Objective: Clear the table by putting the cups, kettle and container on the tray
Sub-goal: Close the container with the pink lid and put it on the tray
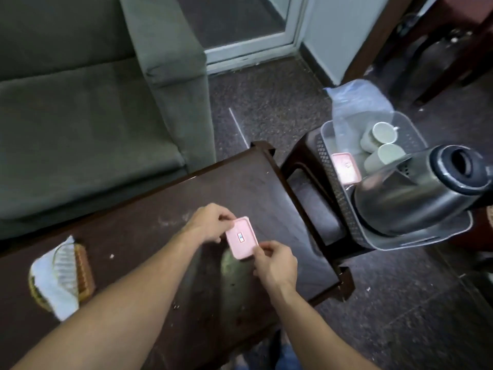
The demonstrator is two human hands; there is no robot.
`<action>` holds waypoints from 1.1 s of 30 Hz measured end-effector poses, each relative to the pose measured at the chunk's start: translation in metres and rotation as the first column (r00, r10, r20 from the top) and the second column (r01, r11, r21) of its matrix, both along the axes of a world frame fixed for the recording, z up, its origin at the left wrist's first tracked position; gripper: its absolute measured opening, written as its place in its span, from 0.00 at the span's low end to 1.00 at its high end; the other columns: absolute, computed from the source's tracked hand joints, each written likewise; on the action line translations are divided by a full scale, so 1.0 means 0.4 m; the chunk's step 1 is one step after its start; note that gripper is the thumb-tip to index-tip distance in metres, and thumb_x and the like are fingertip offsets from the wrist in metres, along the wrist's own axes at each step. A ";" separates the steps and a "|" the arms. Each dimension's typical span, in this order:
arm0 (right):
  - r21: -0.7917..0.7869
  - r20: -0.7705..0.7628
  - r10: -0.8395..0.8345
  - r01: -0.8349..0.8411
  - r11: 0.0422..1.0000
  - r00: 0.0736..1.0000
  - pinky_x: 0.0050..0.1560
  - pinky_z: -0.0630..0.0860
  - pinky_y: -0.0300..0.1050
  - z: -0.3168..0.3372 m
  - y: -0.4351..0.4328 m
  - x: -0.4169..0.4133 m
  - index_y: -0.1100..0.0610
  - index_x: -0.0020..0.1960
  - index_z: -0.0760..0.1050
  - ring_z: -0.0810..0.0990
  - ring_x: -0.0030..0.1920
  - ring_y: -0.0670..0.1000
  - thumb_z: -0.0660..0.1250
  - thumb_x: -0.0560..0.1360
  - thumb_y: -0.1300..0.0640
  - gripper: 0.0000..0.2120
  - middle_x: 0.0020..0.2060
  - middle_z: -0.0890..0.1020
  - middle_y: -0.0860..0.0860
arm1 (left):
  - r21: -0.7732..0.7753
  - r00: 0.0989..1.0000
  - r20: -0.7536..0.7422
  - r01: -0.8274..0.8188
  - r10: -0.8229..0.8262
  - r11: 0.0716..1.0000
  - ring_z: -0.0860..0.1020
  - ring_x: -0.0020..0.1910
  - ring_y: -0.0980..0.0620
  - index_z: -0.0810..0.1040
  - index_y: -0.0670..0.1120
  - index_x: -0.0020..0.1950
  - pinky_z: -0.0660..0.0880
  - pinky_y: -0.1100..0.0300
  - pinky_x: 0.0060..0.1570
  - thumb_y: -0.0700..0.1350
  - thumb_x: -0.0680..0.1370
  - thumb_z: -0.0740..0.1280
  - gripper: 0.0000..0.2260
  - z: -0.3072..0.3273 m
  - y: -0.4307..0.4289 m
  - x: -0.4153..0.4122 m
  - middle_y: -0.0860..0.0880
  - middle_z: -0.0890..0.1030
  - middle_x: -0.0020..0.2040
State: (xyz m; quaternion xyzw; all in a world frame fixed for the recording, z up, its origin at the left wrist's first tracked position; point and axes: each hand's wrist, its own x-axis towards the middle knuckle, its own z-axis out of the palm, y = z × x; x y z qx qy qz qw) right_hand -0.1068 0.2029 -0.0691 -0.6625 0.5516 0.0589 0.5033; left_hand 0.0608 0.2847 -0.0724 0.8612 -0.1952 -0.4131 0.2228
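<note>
A small pink container (pixel 242 239) with a lid sits over the dark wooden table (pixel 165 209), held from both sides. My left hand (pixel 210 222) pinches its upper left edge, and my right hand (pixel 274 263) pinches its lower right corner. To the right, a translucent tray (pixel 426 237) rests on a dark stool. In the tray are a steel kettle (pixel 416 193), two pale green cups (pixel 384 133) (pixel 384 156) and another pink container (pixel 345 168).
A wicker basket with a white cloth (pixel 60 273) lies at the table's left end. A grey sofa (pixel 88 108) stands behind the table. A plastic bag (pixel 357 102) hangs over the tray's far edge. Dark floor lies to the right.
</note>
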 end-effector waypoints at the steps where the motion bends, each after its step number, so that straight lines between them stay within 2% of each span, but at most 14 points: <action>1: -0.027 0.040 -0.035 0.036 0.999 0.999 0.52 0.83 0.53 0.021 -0.033 0.019 0.55 0.48 0.85 0.87 0.43 0.55 0.69 0.72 0.53 0.09 0.39 0.88 0.50 | -0.049 0.999 0.032 -0.009 0.010 0.999 0.88 0.41 0.45 0.87 0.51 0.57 0.85 0.53 0.42 0.42 0.80 0.70 0.09 0.022 -0.047 0.023 0.48 0.87 0.48; 4: -0.091 0.160 -0.200 0.217 0.972 0.967 0.52 0.83 0.53 0.089 -0.150 0.071 0.54 0.46 0.84 0.87 0.43 0.54 0.69 0.73 0.53 0.07 0.36 0.87 0.50 | -0.236 0.994 0.095 -0.027 0.051 0.971 0.83 0.31 0.53 0.87 0.49 0.57 0.83 0.59 0.34 0.40 0.80 0.71 0.09 0.092 -0.217 0.071 0.46 0.87 0.46; 7: -0.087 0.307 -0.406 0.450 0.889 0.861 0.55 0.82 0.56 0.148 -0.267 0.116 0.51 0.47 0.84 0.87 0.44 0.55 0.70 0.73 0.51 0.06 0.39 0.87 0.48 | -0.370 0.993 0.096 -0.031 0.072 0.928 0.82 0.35 0.49 0.86 0.46 0.59 0.83 0.56 0.37 0.39 0.81 0.69 0.09 0.160 -0.377 0.092 0.42 0.86 0.47; 10: -0.047 0.415 -0.531 0.601 0.798 0.738 0.57 0.81 0.58 0.177 -0.359 0.140 0.51 0.55 0.83 0.86 0.48 0.56 0.71 0.73 0.51 0.12 0.44 0.87 0.46 | -0.412 0.993 0.094 -0.033 0.078 0.911 0.81 0.33 0.52 0.86 0.45 0.60 0.82 0.60 0.33 0.39 0.82 0.69 0.09 0.206 -0.514 0.093 0.47 0.85 0.45; 12: -0.011 0.440 -0.587 0.658 0.753 0.680 0.58 0.81 0.55 0.179 -0.402 0.144 0.51 0.61 0.80 0.86 0.49 0.53 0.71 0.73 0.50 0.16 0.48 0.86 0.45 | -0.400 0.994 0.089 -0.022 0.063 0.916 0.84 0.38 0.47 0.86 0.47 0.56 0.81 0.57 0.32 0.40 0.81 0.69 0.08 0.216 -0.588 0.086 0.49 0.85 0.45; 14: 0.000 0.437 -0.618 0.687 0.726 0.653 0.57 0.79 0.46 0.175 -0.430 0.145 0.48 0.65 0.78 0.83 0.46 0.45 0.71 0.75 0.50 0.19 0.53 0.84 0.46 | -0.371 0.993 0.111 0.006 0.038 0.929 0.87 0.46 0.43 0.86 0.51 0.53 0.79 0.58 0.33 0.42 0.80 0.70 0.07 0.210 -0.642 0.077 0.48 0.87 0.47; 16: -0.067 0.415 -0.590 0.670 0.739 0.692 0.56 0.73 0.40 0.169 -0.448 0.140 0.47 0.70 0.75 0.80 0.48 0.44 0.69 0.77 0.51 0.22 0.60 0.81 0.47 | -0.339 0.992 0.127 0.023 0.021 0.941 0.86 0.51 0.44 0.88 0.50 0.54 0.82 0.56 0.47 0.42 0.80 0.71 0.08 0.194 -0.681 0.067 0.47 0.88 0.50; 18: -0.124 0.404 -0.555 0.645 0.754 0.727 0.61 0.72 0.43 0.163 -0.457 0.135 0.48 0.75 0.70 0.80 0.58 0.51 0.66 0.78 0.53 0.25 0.65 0.78 0.50 | -0.306 0.994 0.108 0.026 0.007 0.952 0.86 0.54 0.44 0.88 0.49 0.56 0.81 0.51 0.60 0.41 0.80 0.71 0.08 0.176 -0.707 0.059 0.46 0.88 0.51; 20: -0.142 0.384 -0.539 0.625 0.768 0.750 0.66 0.71 0.45 0.157 -0.457 0.131 0.48 0.78 0.66 0.77 0.66 0.54 0.65 0.79 0.55 0.27 0.69 0.76 0.52 | -0.245 0.992 0.121 0.067 -0.039 0.967 0.86 0.51 0.45 0.88 0.50 0.56 0.80 0.51 0.61 0.41 0.80 0.71 0.08 0.163 -0.723 0.054 0.46 0.88 0.49; 23: -0.172 0.339 -0.496 0.571 0.803 0.800 0.70 0.69 0.48 0.149 -0.457 0.129 0.48 0.79 0.64 0.74 0.70 0.55 0.64 0.79 0.57 0.30 0.72 0.73 0.53 | -0.155 0.974 0.185 0.157 -0.127 0.975 0.87 0.45 0.47 0.87 0.52 0.55 0.80 0.53 0.59 0.44 0.80 0.70 0.07 0.155 -0.740 0.051 0.48 0.89 0.46; 28: -0.234 0.234 -0.410 0.460 0.856 0.882 0.75 0.63 0.50 0.149 -0.465 0.127 0.53 0.74 0.73 0.69 0.73 0.55 0.65 0.76 0.59 0.26 0.74 0.72 0.53 | -0.039 0.904 0.328 0.303 -0.274 0.952 0.84 0.57 0.44 0.87 0.55 0.58 0.78 0.52 0.61 0.48 0.80 0.70 0.09 0.166 -0.778 0.049 0.48 0.87 0.55; 33: -0.271 0.089 -0.360 0.371 0.888 0.929 0.73 0.63 0.54 0.154 -0.458 0.113 0.49 0.74 0.72 0.68 0.73 0.55 0.65 0.75 0.54 0.27 0.75 0.70 0.50 | 0.002 0.852 0.369 0.400 -0.372 0.917 0.81 0.62 0.47 0.86 0.58 0.60 0.77 0.51 0.64 0.50 0.81 0.70 0.10 0.172 -0.794 0.045 0.50 0.87 0.59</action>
